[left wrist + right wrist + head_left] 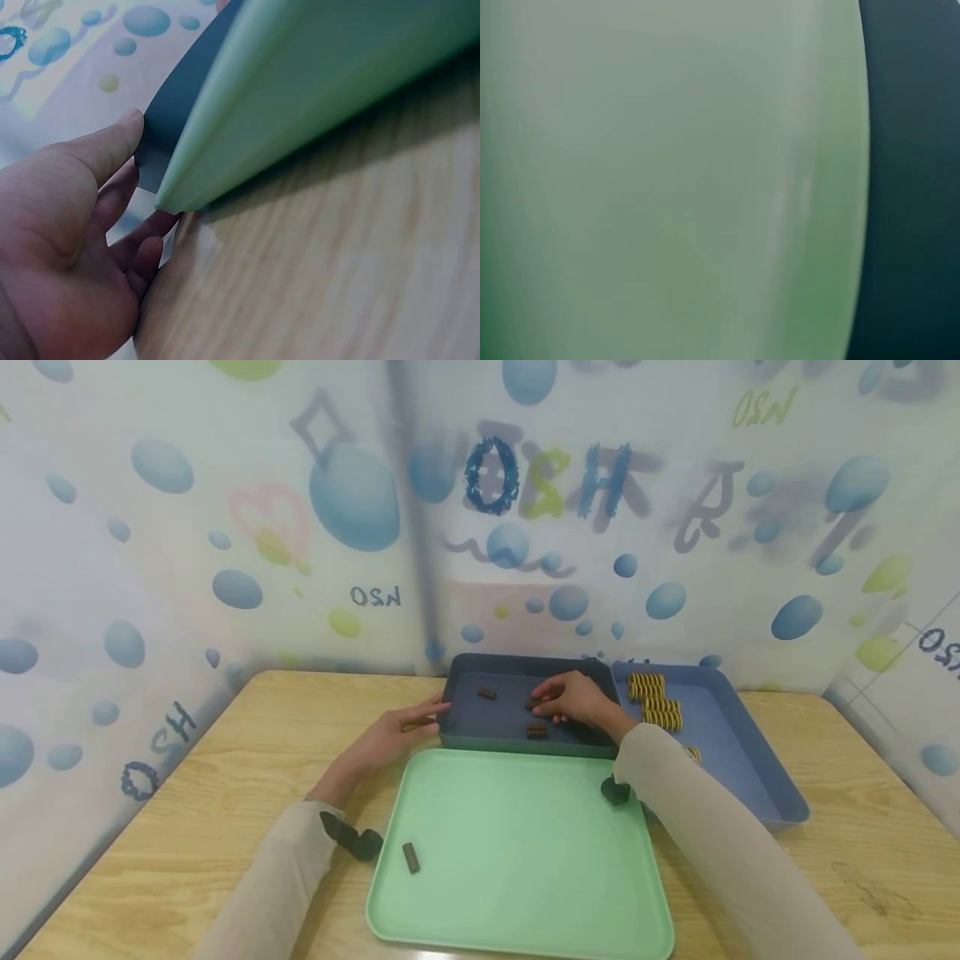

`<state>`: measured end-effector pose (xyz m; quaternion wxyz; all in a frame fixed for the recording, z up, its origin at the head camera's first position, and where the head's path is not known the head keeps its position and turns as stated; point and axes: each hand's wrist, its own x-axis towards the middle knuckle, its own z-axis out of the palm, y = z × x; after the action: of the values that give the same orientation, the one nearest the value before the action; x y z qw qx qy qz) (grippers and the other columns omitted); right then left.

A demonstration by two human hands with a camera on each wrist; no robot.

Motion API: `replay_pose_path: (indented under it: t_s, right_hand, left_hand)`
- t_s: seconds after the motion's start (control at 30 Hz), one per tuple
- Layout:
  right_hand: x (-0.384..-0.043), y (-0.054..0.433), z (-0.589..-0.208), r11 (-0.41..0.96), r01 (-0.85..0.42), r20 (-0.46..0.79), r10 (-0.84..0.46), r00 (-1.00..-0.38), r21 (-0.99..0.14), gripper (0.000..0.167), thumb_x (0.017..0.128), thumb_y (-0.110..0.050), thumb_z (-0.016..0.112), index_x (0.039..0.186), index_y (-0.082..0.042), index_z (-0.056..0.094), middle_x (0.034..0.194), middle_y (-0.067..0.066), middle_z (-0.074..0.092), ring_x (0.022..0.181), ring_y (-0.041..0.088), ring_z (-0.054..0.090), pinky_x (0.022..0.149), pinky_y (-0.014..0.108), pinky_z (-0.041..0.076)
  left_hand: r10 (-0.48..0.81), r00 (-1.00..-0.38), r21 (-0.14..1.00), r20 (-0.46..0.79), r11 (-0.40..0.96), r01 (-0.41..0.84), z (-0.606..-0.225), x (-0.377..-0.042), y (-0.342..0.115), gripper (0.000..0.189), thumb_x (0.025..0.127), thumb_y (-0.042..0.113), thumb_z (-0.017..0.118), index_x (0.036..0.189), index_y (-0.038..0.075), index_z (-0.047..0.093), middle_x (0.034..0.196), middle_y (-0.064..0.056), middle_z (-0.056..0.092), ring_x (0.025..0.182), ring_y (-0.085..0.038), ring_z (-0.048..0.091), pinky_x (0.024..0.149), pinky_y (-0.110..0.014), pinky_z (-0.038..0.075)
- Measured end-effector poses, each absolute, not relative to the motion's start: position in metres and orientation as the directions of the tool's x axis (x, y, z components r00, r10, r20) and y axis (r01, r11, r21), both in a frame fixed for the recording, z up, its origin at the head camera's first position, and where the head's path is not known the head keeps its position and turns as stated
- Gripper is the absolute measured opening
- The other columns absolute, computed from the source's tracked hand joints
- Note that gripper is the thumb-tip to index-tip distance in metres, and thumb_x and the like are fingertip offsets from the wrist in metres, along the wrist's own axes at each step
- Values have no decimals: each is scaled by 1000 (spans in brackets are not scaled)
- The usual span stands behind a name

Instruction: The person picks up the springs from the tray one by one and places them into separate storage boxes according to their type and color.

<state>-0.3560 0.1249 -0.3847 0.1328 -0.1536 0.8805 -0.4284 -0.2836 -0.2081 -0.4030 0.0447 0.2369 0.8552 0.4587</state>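
Note:
My right hand point(573, 700) is over the dark blue tray point(465, 727) and pinches a small dark coil spring point(532, 703) between thumb and fingers, close to the tray's floor. Two similar springs lie in that tray: one to the left point(487, 693), one just below the hand point(536, 730). My left hand point(397, 731) is at the tray's left side, fingers loosely extended and touching its outer wall. In the left wrist view, the left thumb point(116, 146) meets the dark tray's corner. The right wrist view shows no hand.
A light green tray point(517, 852) sits in front, with one dark spring point(411, 857) near its left side. On the right is a lighter blue tray point(738, 760) with several yellow springs point(662, 714). A patterned curtain point(337, 568) stands behind the wooden table point(187, 827).

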Motion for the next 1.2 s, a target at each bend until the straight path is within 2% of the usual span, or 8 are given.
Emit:
replay_pose_path:
  t_s: [0.2, 0.47, 0.7, 0.9, 1.1, 1.2]
  right_hand:
    - [-358, 125, -387, 585, -156, -102, -384, -917, -796, 29, 84, -16, 75, 111, -9, 69, 95, 6, 69, 60, 17, 60, 56, 30, 52]
    - [-359, 126, -385, 572, -144, -114, -391, -913, -807, 31, 84, -17, 76, 113, -8, 69, 99, 7, 70, 62, 18, 60, 57, 31, 52]
    - [-357, 127, -383, 560, -148, -105, -395, -913, -815, 32, 84, -17, 75, 114, -7, 69, 99, 7, 70, 61, 17, 60, 57, 31, 52]
    - [-356, 128, -381, 549, -167, -85, -404, -911, -819, 34, 84, -17, 75, 115, -6, 68, 100, 8, 68, 63, 19, 61, 57, 31, 52]
    - [-359, 134, -376, 516, -167, -65, -401, -914, -840, 37, 86, -20, 74, 119, -6, 65, 108, 10, 66, 67, 22, 61, 59, 31, 51]
    - [-358, 135, -368, 500, -150, -63, -384, -921, -853, 39, 87, -21, 73, 122, -7, 64, 112, 11, 63, 72, 28, 60, 62, 34, 51]
  left_hand:
    - [444, -884, 809, 144, 461, 364, -404, -284, -208, 44, 97, 25, 59, 139, 16, 52, 151, 5, 33, 129, -20, 45, 109, -40, 30]
    - [443, -886, 816, 135, 457, 353, -406, -286, -209, 44, 96, 26, 59, 139, 18, 53, 151, 8, 34, 129, -18, 45, 109, -39, 29]
    - [438, -889, 795, 135, 487, 361, -403, -284, -208, 45, 97, 29, 58, 140, 19, 52, 151, 10, 33, 139, -16, 27, 112, -43, 23]
    - [440, -889, 808, 128, 473, 351, -403, -285, -208, 44, 97, 24, 59, 139, 17, 52, 150, 10, 33, 131, -17, 42, 110, -39, 28]
    - [449, -883, 808, 138, 465, 362, -404, -284, -208, 44, 97, 25, 59, 140, 18, 52, 151, 9, 33, 133, -19, 39, 110, -42, 27]
    - [451, -881, 810, 143, 459, 366, -403, -284, -208, 44, 97, 24, 58, 140, 17, 52, 151, 8, 33, 131, -20, 42, 110, -43, 27]
